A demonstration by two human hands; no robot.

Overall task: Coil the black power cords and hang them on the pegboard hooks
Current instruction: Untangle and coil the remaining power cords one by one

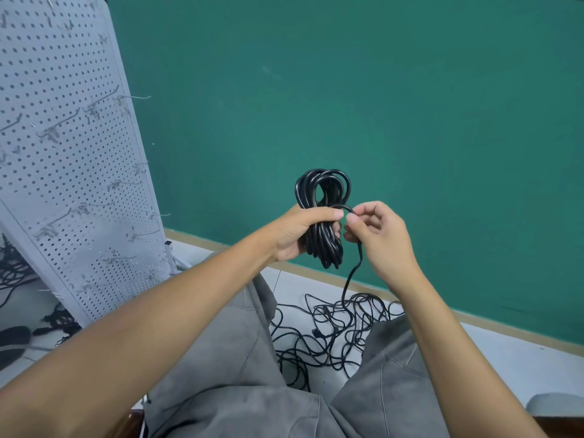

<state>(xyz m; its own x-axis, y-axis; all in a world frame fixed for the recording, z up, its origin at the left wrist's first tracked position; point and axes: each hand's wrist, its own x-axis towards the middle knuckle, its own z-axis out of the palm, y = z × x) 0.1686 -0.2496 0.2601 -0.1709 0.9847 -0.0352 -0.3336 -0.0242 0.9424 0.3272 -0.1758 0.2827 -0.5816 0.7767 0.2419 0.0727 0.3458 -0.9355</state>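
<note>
Space lies open ahead of us: the plain teal-green wall (379, 105) fills the view beyond our hands, and nothing stands between the hands and it. To our left the tall grey perforated metal pegboard (63, 153) leans across the view, its right edge running down towards our left forearm, and thin bare wire hooks (134, 98) jut from its face and past that edge. Our left hand (300, 235) is clenched round the middle of the glossy black coiled power cord (325, 216), whose loops rise above the fist and hang below it, in the air in front of the wall. Our right hand (379, 238), just beside it, pinches the cord's loose strand between thumb and forefinger where it crosses the coil. From there the free strand (349, 279) drops to the loose black tangle of cord (331, 330) lying on the pale tiled floor (505, 358) between our knees in grey fabric trousers (227, 358). A tan skirting strip (474, 320) marks where floor meets wall. More dark cords (12, 270) lie heaped on the floor behind the pegboard's lower left edge. We can read no writing or labels anywhere.
</note>
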